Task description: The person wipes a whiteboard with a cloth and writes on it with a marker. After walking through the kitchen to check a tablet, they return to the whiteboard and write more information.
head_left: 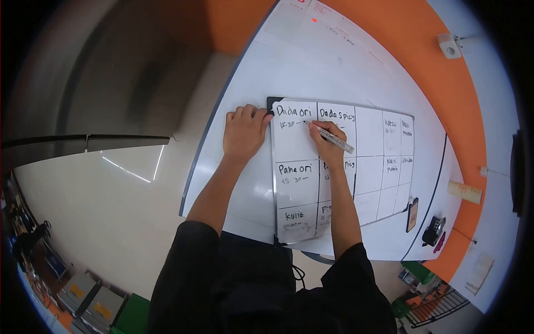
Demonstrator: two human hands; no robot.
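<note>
My right hand (328,139) pinches a marker (344,146) whose tip is at the small whiteboard (297,143), in the box headed "Dada ori", beside the handwritten "15.30". The board is divided by black lines into boxes with words such as "Pana ori", "Kulit" and "Nasi putih". My left hand (245,131) rests curled just left of the board's upper left corner. Its thumb presses at the board's edge, against a small black piece (271,113) that I cannot make out.
Beneath the small board lies a large white board surface (328,61) with faint red writing at its far end. A phone (412,215) and a black device (431,231) are to the right. An orange wall (470,106) with a socket (449,46) borders it. Pale floor (128,189) spreads out on the left.
</note>
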